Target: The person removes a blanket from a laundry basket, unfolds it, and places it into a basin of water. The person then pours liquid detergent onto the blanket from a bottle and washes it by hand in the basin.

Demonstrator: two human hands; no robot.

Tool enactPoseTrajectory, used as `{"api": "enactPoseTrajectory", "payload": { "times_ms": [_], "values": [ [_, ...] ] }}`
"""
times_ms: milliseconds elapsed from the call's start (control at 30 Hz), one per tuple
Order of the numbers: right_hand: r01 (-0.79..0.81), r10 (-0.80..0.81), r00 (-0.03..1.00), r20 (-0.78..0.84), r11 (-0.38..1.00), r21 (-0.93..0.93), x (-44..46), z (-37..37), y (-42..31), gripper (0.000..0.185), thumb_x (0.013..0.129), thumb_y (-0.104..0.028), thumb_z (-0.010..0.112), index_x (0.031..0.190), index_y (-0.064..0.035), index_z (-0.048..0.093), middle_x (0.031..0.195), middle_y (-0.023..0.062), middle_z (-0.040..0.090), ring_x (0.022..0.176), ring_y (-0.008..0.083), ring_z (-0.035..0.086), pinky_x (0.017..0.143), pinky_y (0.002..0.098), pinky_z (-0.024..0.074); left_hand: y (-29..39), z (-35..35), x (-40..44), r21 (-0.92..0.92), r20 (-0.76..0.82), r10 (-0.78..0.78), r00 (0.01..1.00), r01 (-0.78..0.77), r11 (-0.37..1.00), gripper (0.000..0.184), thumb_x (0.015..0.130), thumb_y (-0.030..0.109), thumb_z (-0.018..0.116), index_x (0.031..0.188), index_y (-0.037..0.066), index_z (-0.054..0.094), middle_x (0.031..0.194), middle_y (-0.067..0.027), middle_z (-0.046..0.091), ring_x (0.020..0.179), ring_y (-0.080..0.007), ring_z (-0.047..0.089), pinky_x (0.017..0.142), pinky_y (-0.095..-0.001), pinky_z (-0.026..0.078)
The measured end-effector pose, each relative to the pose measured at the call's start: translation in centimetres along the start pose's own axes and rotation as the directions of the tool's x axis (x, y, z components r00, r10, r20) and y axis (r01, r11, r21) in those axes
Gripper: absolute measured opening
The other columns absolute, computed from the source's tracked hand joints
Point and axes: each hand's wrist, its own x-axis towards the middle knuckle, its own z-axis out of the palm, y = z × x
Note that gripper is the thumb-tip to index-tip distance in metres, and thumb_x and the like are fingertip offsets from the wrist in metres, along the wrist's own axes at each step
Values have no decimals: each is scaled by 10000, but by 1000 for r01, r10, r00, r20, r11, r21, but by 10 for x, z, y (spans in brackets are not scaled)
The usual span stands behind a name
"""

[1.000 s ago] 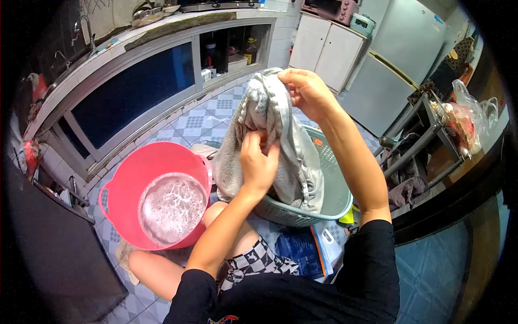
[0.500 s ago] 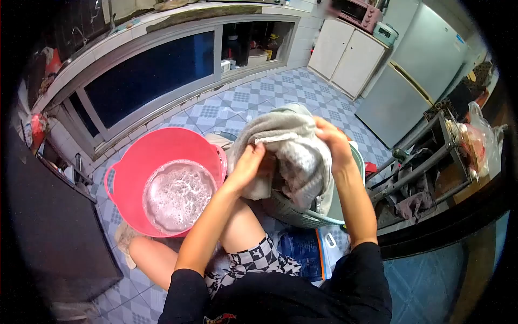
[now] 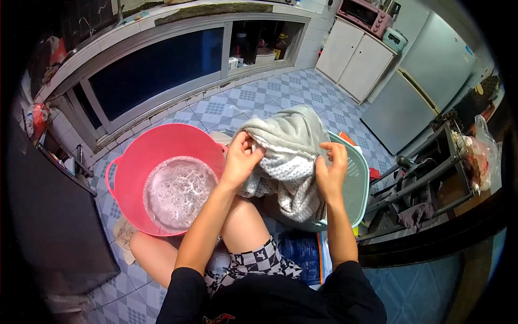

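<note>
A grey garment [image 3: 291, 127] with a paler, patterned inner side [image 3: 297, 181] is bunched up between my hands, above my knee and the green basket. My left hand [image 3: 240, 162] pinches its left edge, close to a whitish seam. My right hand [image 3: 332, 170] is at the right end of that seam, with the thumb against the cloth and the fingers curled. The pink tub [image 3: 129, 162] stands to the left, holding foamy water [image 3: 181, 191]. The pale green basket [image 3: 353, 189] sits to the right, partly hidden behind the garment and my right hand.
A blue-and-white package [image 3: 302, 254] lies beside my leg. At right stands a dark metal rack [image 3: 426, 183] with plastic bags. A fridge [image 3: 415, 92] and a white cabinet [image 3: 353, 59] stand at the back. Below the counter are dark sliding panels [image 3: 156, 73]. A dark panel [image 3: 59, 216] borders the left.
The garment has been turned and lowered slightly, so more of its patterned inner side shows. My right hand has moved down to the seam's end. The view has shifted a little.
</note>
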Motion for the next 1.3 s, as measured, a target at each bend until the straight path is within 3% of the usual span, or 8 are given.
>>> {"api": "enactPoseTrajectory", "payload": {
  "times_ms": [200, 267, 300, 400, 500, 667, 733, 1300],
  "values": [
    [243, -309, 932, 192, 921, 306, 28, 18, -59, 328, 692, -216, 660, 951, -32, 576, 982, 156, 542, 927, 325, 500, 817, 374, 392, -18, 23, -11, 138, 122, -132, 984, 115, 984, 413, 682, -69, 569, 1064, 15, 437, 921, -35, 530, 810, -69, 526, 681, -194, 442],
    [150, -290, 824, 487, 940, 305, 37, 46, -36, 305, 714, -205, 643, 915, 14, 578, 908, 153, 584, 852, 272, 556, 753, 332, 431, -37, 31, -18, 484, 109, 22, 994, -72, 872, 364, 678, -67, 578, 1011, -1, 447, 799, -19, 514, 684, -70, 503, 581, -203, 427],
    [-171, -153, 619, 770, 931, 322, 50, 51, -31, 294, 749, -223, 613, 884, 36, 582, 777, 144, 607, 739, 266, 579, 693, 334, 451, -32, 43, -23, 108, 65, -70, 995, 63, 992, 330, 683, -45, 589, 983, -11, 453, 759, -27, 508, 671, -72, 480, 567, -216, 410],
    [-124, 33, 933, 359, 964, 234, 66, 75, 11, 230, 820, -196, 532, 860, 22, 593, 741, 106, 617, 679, 179, 576, 637, 307, 462, -45, 39, -40, 406, 51, -89, 995, 60, 912, 244, 716, 24, 601, 918, 15, 466, 628, -7, 481, 569, -55, 437, 496, -224, 356],
    [-763, 469, 615, 634, 151, 628, 93, 45, 34, 267, 878, -195, 460, 951, 38, 567, 895, 132, 609, 770, 224, 589, 702, 331, 487, -49, 39, -43, 455, 82, -66, 994, 22, 890, 185, 729, 92, 625, 834, 26, 487, 594, -3, 466, 535, -66, 427, 484, -231, 346],
    [-782, 529, 484, 697, -97, 616, 58, 54, 84, 287, 884, -198, 454, 1005, 43, 549, 988, 170, 589, 890, 244, 585, 799, 348, 481, -37, 31, -30, 695, 354, 274, 894, -448, 563, 198, 710, 234, 676, 758, 53, 610, 746, -111, 526, 714, -243, 501, 679, -328, 417],
    [-797, 467, 426, 775, -211, 565, 38, 49, 96, 302, 885, -190, 451, 1047, 55, 523, 1024, 179, 578, 916, 246, 581, 816, 353, 474, -47, 22, -21, 640, 206, 64, 976, -184, 746, 205, 727, 248, 669, 785, 57, 621, 856, -135, 557, 804, -278, 531, 750, -348, 419],
    [-671, 444, 703, 555, 672, 312, -115, -70, 97, 224, 807, -211, 588, 899, -8, 607, 934, 48, 588, 883, 156, 539, 812, 284, 397, -48, 46, -92, 248, -113, -321, 940, 340, 907, 785, 834, 155, 571, 1355, 8, 3, 1293, -183, 280, 1078, -224, 434, 888, -294, 364]
  ]
}}
